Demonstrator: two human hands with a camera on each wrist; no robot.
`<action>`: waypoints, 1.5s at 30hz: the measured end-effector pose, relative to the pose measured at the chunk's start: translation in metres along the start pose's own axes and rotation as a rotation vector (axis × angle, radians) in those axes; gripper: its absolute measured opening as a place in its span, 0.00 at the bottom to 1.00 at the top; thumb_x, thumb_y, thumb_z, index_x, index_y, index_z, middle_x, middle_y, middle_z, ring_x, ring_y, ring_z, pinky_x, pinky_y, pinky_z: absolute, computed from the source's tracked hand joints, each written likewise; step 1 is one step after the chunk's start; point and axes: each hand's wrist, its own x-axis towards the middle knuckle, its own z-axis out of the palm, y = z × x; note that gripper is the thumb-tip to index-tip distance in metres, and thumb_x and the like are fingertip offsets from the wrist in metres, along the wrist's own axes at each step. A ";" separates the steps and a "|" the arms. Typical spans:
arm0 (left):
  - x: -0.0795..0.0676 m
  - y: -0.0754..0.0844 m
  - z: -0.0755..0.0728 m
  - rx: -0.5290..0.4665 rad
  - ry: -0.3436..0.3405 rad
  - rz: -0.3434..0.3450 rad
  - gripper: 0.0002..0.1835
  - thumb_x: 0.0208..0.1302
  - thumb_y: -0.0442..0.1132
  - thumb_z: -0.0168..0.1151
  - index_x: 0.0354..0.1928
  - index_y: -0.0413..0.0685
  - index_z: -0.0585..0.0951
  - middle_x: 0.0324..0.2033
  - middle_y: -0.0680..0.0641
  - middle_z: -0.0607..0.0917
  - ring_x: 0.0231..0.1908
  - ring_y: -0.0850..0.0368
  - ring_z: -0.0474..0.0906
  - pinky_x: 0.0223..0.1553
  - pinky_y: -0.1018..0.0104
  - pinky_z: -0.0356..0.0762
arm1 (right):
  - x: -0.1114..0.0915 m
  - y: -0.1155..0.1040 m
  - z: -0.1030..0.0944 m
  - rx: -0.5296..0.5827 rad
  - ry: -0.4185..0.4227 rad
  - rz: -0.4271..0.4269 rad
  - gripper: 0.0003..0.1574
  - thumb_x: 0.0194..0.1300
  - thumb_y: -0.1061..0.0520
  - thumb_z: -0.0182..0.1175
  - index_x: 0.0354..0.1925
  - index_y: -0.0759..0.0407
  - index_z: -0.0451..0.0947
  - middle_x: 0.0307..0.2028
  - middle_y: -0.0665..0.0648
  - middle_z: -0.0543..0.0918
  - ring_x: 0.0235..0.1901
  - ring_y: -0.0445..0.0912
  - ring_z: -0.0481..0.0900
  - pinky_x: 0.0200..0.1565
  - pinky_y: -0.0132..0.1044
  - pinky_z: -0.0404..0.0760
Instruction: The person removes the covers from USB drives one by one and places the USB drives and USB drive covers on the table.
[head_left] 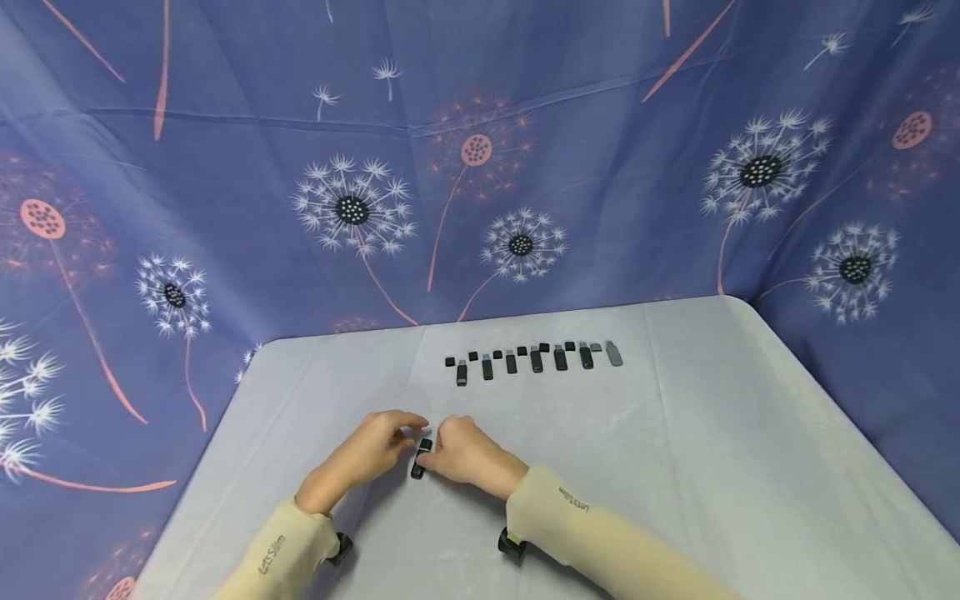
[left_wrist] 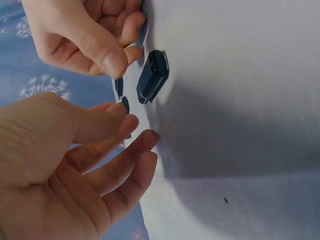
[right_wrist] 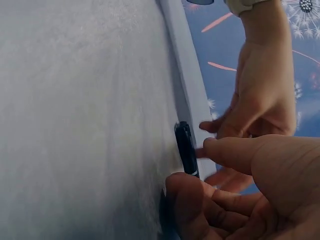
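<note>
A black USB flash drive [head_left: 417,470] lies on the pale tablecloth between the two hands, a thin light line running across its body. My left hand [head_left: 378,446] is just left of its far end, fingers loosely bent and spread. From the right, my right hand [head_left: 467,452] reaches over the drive, its thumb tip overlapping the side in the head view. In the left wrist view the whole drive [left_wrist: 153,77] shows beyond both hands' fingertips. The right wrist view has the drive [right_wrist: 186,149] near the right thumb and forefinger, which stand apart.
Toward the back edge, a row of several black flash drives [head_left: 561,360] lies with bare plugs, ending in a grey drive [head_left: 614,354] at the right. Small loose caps [head_left: 450,362] lie beside them. A patterned blue cloth [head_left: 600,167] hangs behind the table.
</note>
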 end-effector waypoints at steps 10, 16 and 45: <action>0.002 0.001 0.002 0.018 -0.073 0.095 0.35 0.51 0.11 0.56 0.61 0.41 0.83 0.52 0.44 0.89 0.41 0.53 0.87 0.42 0.63 0.86 | 0.005 -0.006 0.009 0.012 0.021 0.037 0.20 0.66 0.48 0.71 0.41 0.66 0.86 0.02 0.49 0.67 0.00 0.41 0.64 0.07 0.31 0.62; -0.001 0.003 0.002 0.039 -0.054 0.078 0.33 0.47 0.11 0.57 0.54 0.42 0.87 0.47 0.45 0.91 0.44 0.53 0.87 0.47 0.57 0.86 | 0.009 -0.011 0.015 -0.020 0.044 0.012 0.17 0.65 0.48 0.72 0.31 0.61 0.84 0.05 0.49 0.71 0.02 0.40 0.67 0.09 0.31 0.66; -0.002 0.003 0.015 0.085 0.050 0.142 0.19 0.62 0.18 0.60 0.50 0.42 0.87 0.39 0.48 0.88 0.41 0.56 0.84 0.43 0.63 0.84 | 0.006 -0.009 0.014 -0.045 0.045 0.058 0.17 0.57 0.53 0.74 0.19 0.52 0.77 0.11 0.50 0.74 0.08 0.43 0.70 0.15 0.35 0.70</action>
